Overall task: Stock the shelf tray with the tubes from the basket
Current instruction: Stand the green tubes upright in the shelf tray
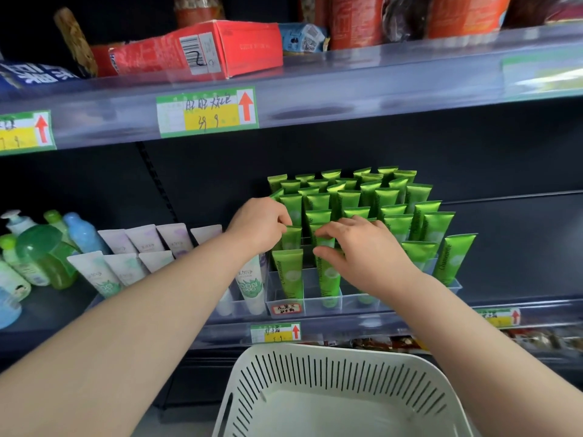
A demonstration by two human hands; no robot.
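Green plastic tubes (388, 197) stand upright with their crimped ends up, in close rows across a clear plastic divided shelf tray (347, 302). The tray sits at the front edge of the dark lower shelf (520, 247).

The left hand (262, 225) reaches in at the tray's left edge. Its fingers are curled tight, and the thumb and fingertips pinch the crimped top of a second-row tube (291, 239), just behind the tray's front left corner. The right hand (366, 253) is just beside it. Its forefinger is bent over the top of the neighbouring tube (326, 242) and its thumb presses that tube from below, so the tube is nipped between them. The other fingers are loosely bent over the tubes further right, and how they touch those cannot be told. Two front-row tubes (287, 272) stand directly before the hands.

A white slotted plastic basket (340, 367) hangs below the shelf's front edge, near the camera.

White squeeze tubes (142, 241) fill the shelf left of the tray, with green and blue bottles (47, 247) beyond them (some blurred). A red cardboard box (195, 48) lies on the upper shelf, above a handwritten price label (208, 110).
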